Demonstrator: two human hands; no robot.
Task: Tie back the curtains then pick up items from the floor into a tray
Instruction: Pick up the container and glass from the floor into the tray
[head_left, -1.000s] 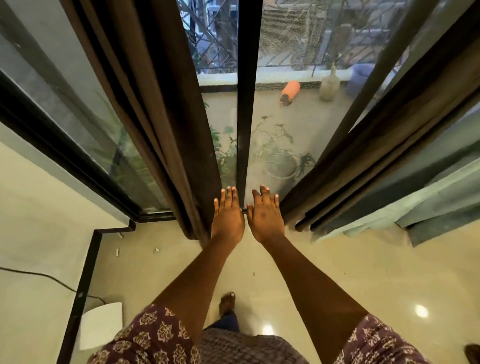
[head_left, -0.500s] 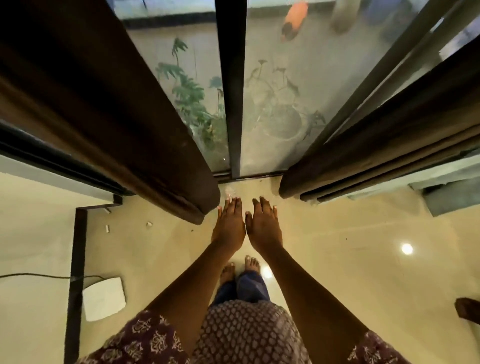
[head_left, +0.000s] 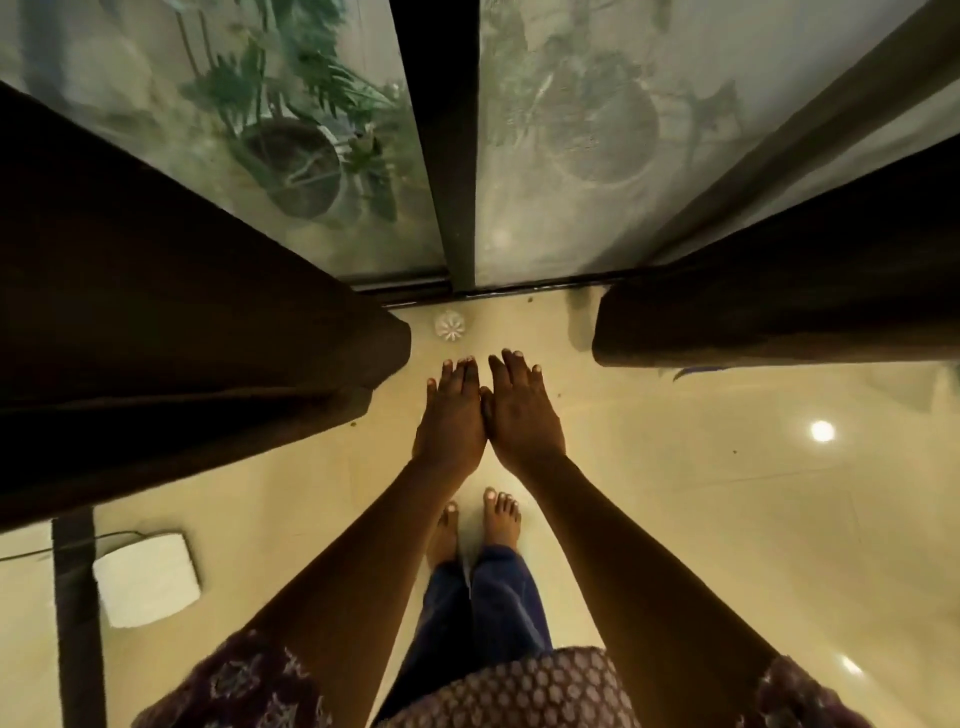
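Two dark brown curtains hang either side of a glass door: the left curtain (head_left: 171, 332) and the right curtain (head_left: 779, 306), both loose, their hems near the floor. My left hand (head_left: 452, 415) and my right hand (head_left: 522, 410) are held out side by side between the curtains, palms down, fingers straight, holding nothing. They touch neither curtain. A small round white item (head_left: 449, 326) lies on the floor just ahead of my fingertips, near the door track.
A black door post (head_left: 441, 140) splits the glass; potted plants stand outside. A white square box (head_left: 148, 579) with a cable sits on the floor at the left beside a dark strip (head_left: 75, 597). My bare feet (head_left: 480, 525) stand on glossy cream tile.
The view has tilted down toward the floor and closer to the door. My hands stayed together, palms down. The round white item has come into view.
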